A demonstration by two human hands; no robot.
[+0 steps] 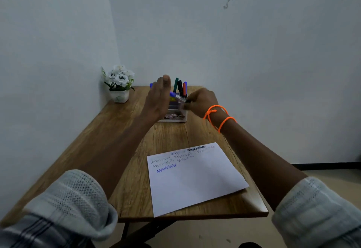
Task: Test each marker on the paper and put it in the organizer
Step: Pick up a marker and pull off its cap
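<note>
Nearest me, both forearms reach forward out of pale knitted sleeves, and between them a white sheet of paper (195, 177) lies on the wooden table (117, 130), its near corner hanging over the table's near edge. Zigzag test scribbles run across its far end, with a fresh blue one at the near left of the group.

Farther on, my right hand (201, 102), orange cords at its wrist, has its fingers curled around a blue-capped marker with a clear grey barrel (176, 96). The marker's long axis runs from that hand up and to the left, cap end leading, so it is tilted, not upright. My left hand (159, 99) stands just left of the cap with fingers straight and pressed together, palm facing right; I can't tell whether it touches the cap.

Directly behind and below the marker sits the small boxy desk organizer with a printed front label (172, 115), partly hidden by both hands. Green, black, orange and blue markers (180, 87) already stand upright in it. I judge the right hand is nearer the opening, and the marker needs tipping upright before it goes down.

At the far left corner stands a white flower pot (119, 83).
</note>
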